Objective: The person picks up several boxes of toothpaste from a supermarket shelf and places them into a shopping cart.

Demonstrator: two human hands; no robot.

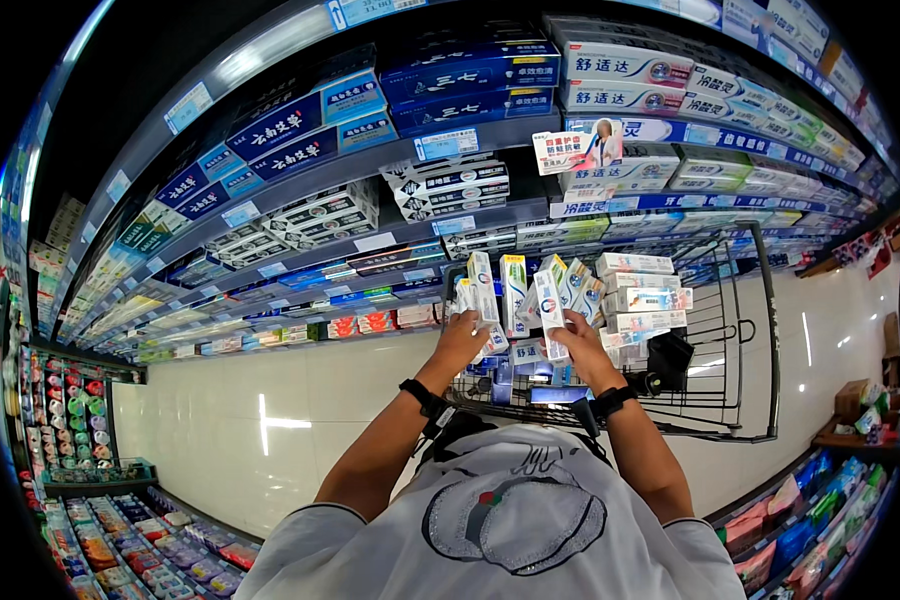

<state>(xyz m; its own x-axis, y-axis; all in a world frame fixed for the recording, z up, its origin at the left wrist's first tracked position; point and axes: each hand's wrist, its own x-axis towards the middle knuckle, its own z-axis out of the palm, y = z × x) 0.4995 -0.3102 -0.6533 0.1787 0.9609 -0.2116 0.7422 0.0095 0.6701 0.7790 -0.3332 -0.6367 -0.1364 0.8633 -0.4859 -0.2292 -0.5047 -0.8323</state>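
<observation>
My left hand (pixel 461 339) is at the left side of a wire shopping cart, its fingers around the lower part of a white toothpaste box (pixel 481 279) that stands upright. In my right hand (pixel 583 351) is another white toothpaste box (pixel 548 309), also tilted upright, with a round emblem on its face. Between the two hands stands a white, green and yellow toothpaste box (pixel 514 289). More toothpaste boxes (pixel 581 289) lean together just beyond my right hand. To their right, white boxes (pixel 645 300) are stacked flat in the cart (pixel 757 337).
Shelves (pixel 495 139) of toothpaste boxes curve across the front. A promotional card (pixel 579 148) sticks out from a shelf edge. Inside the cart are a black object (pixel 669 358) and dark blue boxes (pixel 502 379). Packaged goods fill low racks (pixel 142 547) behind on the left and bags (pixel 810 517) on the right.
</observation>
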